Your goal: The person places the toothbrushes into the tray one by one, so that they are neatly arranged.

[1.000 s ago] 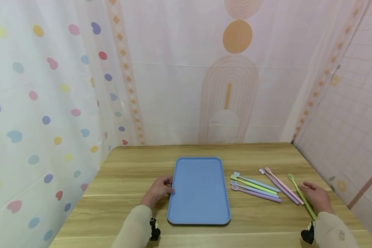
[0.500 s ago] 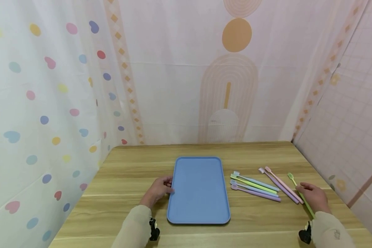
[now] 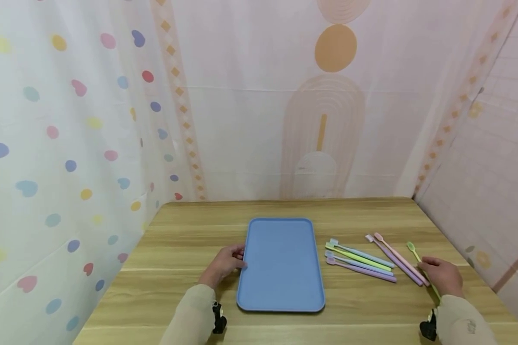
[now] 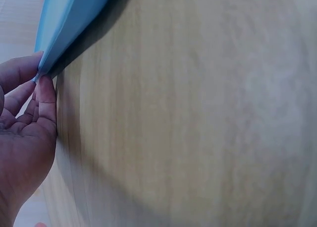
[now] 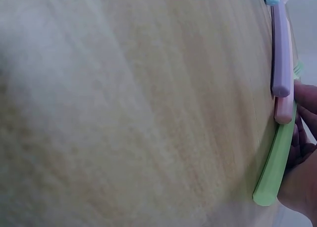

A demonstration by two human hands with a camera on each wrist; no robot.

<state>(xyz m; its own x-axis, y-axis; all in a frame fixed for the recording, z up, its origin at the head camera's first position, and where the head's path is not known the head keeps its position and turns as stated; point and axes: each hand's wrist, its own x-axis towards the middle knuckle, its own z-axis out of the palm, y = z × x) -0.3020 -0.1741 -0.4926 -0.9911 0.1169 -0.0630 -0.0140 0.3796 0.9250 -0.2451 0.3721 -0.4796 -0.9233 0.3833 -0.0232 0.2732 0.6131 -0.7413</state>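
The left side of the blue tray (image 3: 280,268) is pinched by my left hand (image 3: 225,263). In the left wrist view the thumb lies over the raised rim of the tray (image 4: 74,24) and the fingers are underneath. At the right, my right hand (image 3: 443,275) is on the green toothbrush (image 3: 413,252), thumb and fingers pinching its handle; part of the handle is hidden by the hand. The right wrist view shows the end of the green toothbrush (image 5: 275,167) next to a pink toothbrush (image 5: 284,109) and a purple toothbrush (image 5: 281,53).
Between tray and right hand lie several toothbrushes: a purple one (image 3: 367,271), a yellow-green one (image 3: 362,258) and blue ones among them. All rest on the wooden table (image 3: 190,230). A patterned curtain (image 3: 250,120) hangs behind the table.
My right hand has shifted slightly left onto the green toothbrush, and more of the handle is covered. The left hand stays at the tray's edge. The head view has turned a little.
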